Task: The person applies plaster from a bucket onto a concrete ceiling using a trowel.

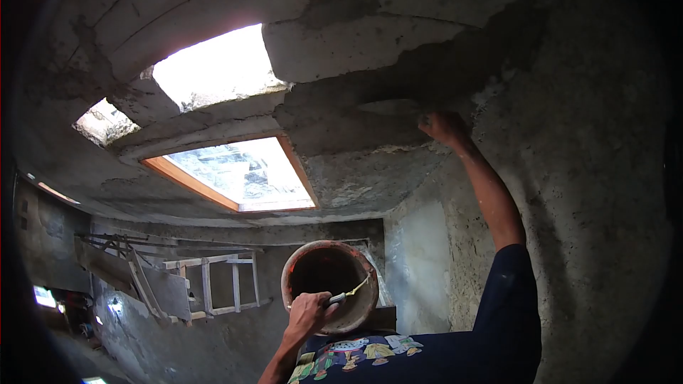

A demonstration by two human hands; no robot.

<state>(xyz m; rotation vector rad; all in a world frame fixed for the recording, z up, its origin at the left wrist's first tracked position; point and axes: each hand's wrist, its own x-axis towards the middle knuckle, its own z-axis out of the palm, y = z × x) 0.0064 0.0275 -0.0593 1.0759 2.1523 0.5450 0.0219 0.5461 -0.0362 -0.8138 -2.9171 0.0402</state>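
Observation:
My left hand (pixel 310 313) is closed around the handle (pixel 337 299) of a round, mortar-stained bucket (pixel 289 275). A yellowish cord or wire runs from this grip to the bucket's right rim. The bucket's mouth faces me, and its inside is too dark to make out. Higher up, my right hand (pixel 445 129) grips a trowel, whose pale blade (pixel 388 107) lies flat against or very close to a dark patch of wet plaster (pixel 334 115) on the wall. The trowel's handle is hidden in my fist.
Left of the trowel are a wood-framed window (pixel 231 203) and bright wall openings (pixel 217 67). A rough side wall (pixel 590 192) rises close on my right. Wooden frames or ladders (pixel 208 286) and boards (pixel 107 267) stand lower left.

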